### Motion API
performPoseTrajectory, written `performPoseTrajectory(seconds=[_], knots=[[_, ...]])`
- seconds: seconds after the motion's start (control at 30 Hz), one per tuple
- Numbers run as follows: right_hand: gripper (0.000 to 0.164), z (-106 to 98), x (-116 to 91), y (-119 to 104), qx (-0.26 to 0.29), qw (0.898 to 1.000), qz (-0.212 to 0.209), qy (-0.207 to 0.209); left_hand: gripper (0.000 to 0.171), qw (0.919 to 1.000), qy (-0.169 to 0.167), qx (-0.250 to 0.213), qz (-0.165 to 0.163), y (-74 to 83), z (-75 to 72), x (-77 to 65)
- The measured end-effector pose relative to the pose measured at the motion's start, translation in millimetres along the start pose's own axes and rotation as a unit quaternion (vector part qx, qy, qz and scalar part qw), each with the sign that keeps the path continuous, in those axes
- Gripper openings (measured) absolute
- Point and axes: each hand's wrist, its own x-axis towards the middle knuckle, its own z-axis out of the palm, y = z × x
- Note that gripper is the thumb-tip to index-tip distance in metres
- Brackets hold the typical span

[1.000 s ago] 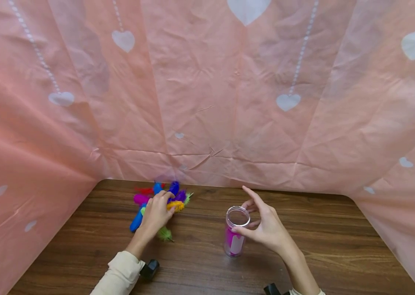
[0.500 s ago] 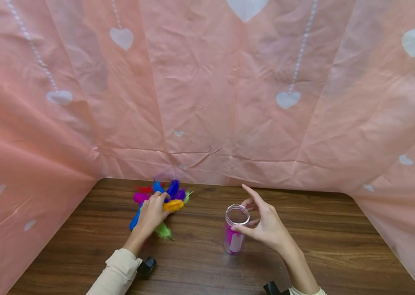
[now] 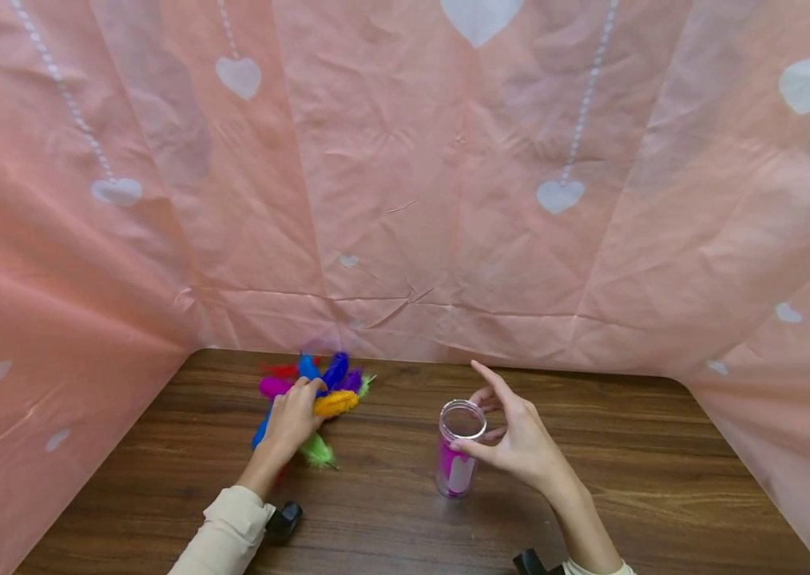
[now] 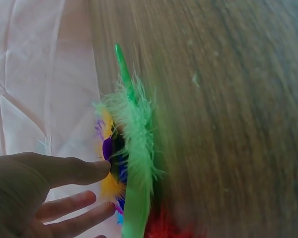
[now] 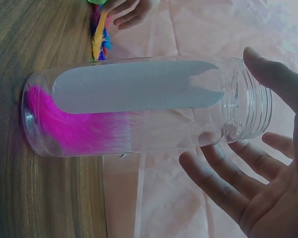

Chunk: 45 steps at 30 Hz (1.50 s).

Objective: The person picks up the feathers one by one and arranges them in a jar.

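My left hand (image 3: 293,415) reaches over a pile of coloured feathers at the left of the table. In the left wrist view its fingers are spread a little, with one fingertip at a purple feather (image 4: 108,148) beside an orange feather (image 4: 111,188). A light green feather (image 4: 139,144) with a bare quill stands closest to that camera. My right hand (image 3: 523,447) holds a clear jar (image 3: 452,489) near its neck, thumb on one side and fingertips on the other. The jar is upright and uncapped. It has a white label (image 5: 134,87) and a magenta feather (image 5: 84,131) inside.
More feathers lie around the left hand: blue (image 3: 307,366), magenta (image 3: 274,387), red (image 4: 164,225) and dark blue (image 3: 336,370). The brown wooden table (image 3: 391,535) ends at a pink cloth (image 3: 405,200) printed with hearts, which hangs behind and on both sides.
My left hand has drawn slightly left and back over the feathers, so more of the orange and green ones shows. The right hand and the jar have stayed in place.
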Motion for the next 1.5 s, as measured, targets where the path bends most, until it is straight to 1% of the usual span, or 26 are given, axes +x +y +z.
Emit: performPoseTrajectory(seconds=[0.2,0.4,0.6,0.73,0.9,1.03,1.13,1.23,1.3,1.4,1.5], knots=[[0.107,0,0,0,-0.004,1.0,0.003,0.002,0.037,0.9997,0.015,-0.016,0.01,-4.7,3.5,0.0],[0.106,0,0,0,-0.002,1.0,0.0,-0.001,0.035,0.9994,0.019,-0.03,0.006,-9.9,7.6,0.1],[0.106,0,0,0,-0.001,1.0,-0.001,-0.001,0.03,0.9977,0.029,-0.061,0.004,-14.0,10.1,1.7],[0.106,0,0,0,-0.003,1.0,-0.001,-0.002,0.026,0.9966,0.027,-0.078,-0.003,-14.4,9.5,1.9],[0.106,0,1,0,-0.006,1.0,-0.001,-0.001,0.024,0.9963,0.024,-0.082,-0.011,-13.5,7.6,1.8],[0.106,0,1,-1,-0.007,1.0,0.001,0.0,0.022,0.9959,0.034,-0.083,-0.016,-12.0,4.9,2.2],[0.106,0,1,-1,-0.008,1.0,0.002,0.001,0.022,0.9942,0.051,-0.094,-0.011,-11.4,3.3,2.7],[0.106,-1,1,-1,-0.008,1.0,0.004,0.0,0.023,0.9895,0.065,-0.129,-0.007,-12.4,3.7,4.1],[0.107,-1,1,-1,-0.008,1.0,0.004,-0.001,0.023,0.9839,0.075,-0.162,-0.008,-13.1,3.8,4.9],[0.106,0,0,-1,-0.006,1.0,0.003,-0.002,0.022,0.9711,0.092,-0.22,-0.016,-13.0,2.9,5.0],[0.106,0,0,-1,-0.006,1.0,0.001,-0.002,0.02,0.9604,0.107,-0.255,-0.034,-11.5,0.9,3.9]])
